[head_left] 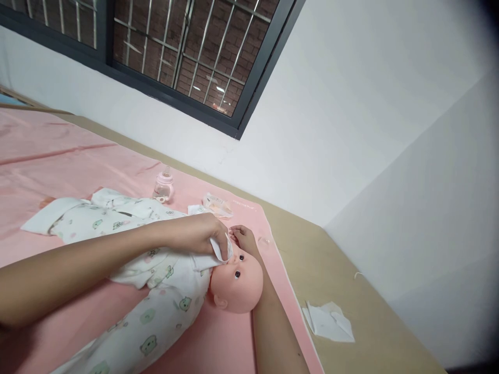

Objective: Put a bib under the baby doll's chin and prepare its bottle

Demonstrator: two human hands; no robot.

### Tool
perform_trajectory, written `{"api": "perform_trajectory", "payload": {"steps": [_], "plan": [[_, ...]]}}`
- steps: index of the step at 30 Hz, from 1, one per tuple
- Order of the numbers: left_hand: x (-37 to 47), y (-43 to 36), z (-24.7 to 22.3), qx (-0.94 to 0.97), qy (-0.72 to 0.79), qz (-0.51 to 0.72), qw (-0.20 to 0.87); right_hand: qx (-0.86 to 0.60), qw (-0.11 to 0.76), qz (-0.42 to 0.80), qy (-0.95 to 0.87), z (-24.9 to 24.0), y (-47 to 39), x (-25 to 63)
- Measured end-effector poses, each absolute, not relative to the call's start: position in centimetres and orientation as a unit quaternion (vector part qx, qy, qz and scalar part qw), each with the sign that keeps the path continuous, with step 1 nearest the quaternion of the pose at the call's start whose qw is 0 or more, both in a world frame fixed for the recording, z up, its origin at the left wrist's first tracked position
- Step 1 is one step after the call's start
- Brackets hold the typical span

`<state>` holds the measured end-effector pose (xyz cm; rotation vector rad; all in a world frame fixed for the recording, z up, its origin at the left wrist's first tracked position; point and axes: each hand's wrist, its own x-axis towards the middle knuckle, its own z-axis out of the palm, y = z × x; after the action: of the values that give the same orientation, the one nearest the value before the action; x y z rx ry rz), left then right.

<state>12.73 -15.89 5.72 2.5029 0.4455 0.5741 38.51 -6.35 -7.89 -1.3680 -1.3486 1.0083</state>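
A baby doll (pixel 244 288) in a white onesie with green animal prints lies on its back, its head toward the right. From the left, my left hand (pixel 205 234) reaches across its chest. Between the closed fingers is a white tissue (pixel 219 250), held against the doll's mouth and chin. My right hand (pixel 245 238) rests beyond the doll's head, the forearm running along the crown. Its fingers are loosely bent and apart, and no object shows in them. The doll's mouth is hidden behind the tissue and my left fingers.
Under the doll is a pink sheet (pixel 230 343) on a tan surface (pixel 296 234). A pink baby bottle (pixel 163 187) and a clear plastic packet (pixel 218 205) stand beyond the doll. A crumpled white tissue (pixel 330 323) lies to the right. Behind are a white wall and a barred window (pixel 187 57).
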Motion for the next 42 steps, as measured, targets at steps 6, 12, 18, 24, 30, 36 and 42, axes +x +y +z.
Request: {"api": "perform_trajectory", "payload": {"steps": [6, 12, 18, 24, 30, 36, 42], "plan": [[12.8, -16.4, 6.1, 0.930, 0.169, 0.209, 0.251, -0.565, 0.462, 0.396, -0.558, -7.9, -6.0, 38.4], [13.0, -16.7, 6.0, 0.929, 0.151, 0.214, 0.262, -0.575, 0.450, 0.386, -0.564, -7.8, -7.2, 38.3], [12.8, -16.6, 6.0, 0.925, 0.141, 0.228, 0.270, -0.581, 0.437, 0.386, -0.568, -7.9, -7.7, 38.3], [12.7, -15.5, 6.0, 0.916, 0.209, 0.262, 0.220, -0.584, 0.438, 0.385, -0.565, -7.3, -6.4, 38.3], [12.9, -15.2, 5.3, 0.916, 0.229, 0.260, 0.204, -0.585, 0.440, 0.387, -0.561, -7.3, -6.7, 38.4], [13.1, -15.1, 5.0, 0.914, 0.225, 0.241, 0.235, -0.575, 0.451, 0.395, -0.557, -7.7, -6.3, 38.4], [13.0, -15.1, 5.1, 0.911, 0.216, 0.257, 0.240, -0.575, 0.452, 0.397, -0.554, -7.7, -6.3, 38.4]]}}
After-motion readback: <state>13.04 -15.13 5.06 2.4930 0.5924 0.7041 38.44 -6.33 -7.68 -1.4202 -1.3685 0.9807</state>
